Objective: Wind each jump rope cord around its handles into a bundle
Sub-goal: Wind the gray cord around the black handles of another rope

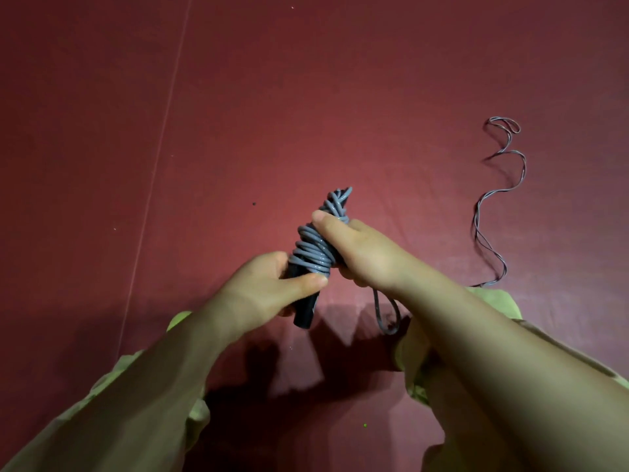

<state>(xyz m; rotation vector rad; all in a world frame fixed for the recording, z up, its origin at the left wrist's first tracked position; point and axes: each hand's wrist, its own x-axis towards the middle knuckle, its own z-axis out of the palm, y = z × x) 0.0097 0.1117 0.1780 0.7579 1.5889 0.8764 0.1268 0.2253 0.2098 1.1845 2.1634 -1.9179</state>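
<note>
1. Green sleeves are seen at the bottom of the frame.
2. The black handles are clamped by the fingers of the left hand, below the centre.
3. The grey cord bundle, wound around the handles, is gripped by the closed right hand at the centre.
4. A loose cord is laid in waves on the red surface, at the right.

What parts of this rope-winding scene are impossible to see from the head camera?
- Head view: the black handles are mostly covered by the grey cord wraps and the left hand; how many there are is unclear.
- The right hand hides the cord passing under it.
- The loose cord on the red floor vanishes behind the right forearm.
</note>
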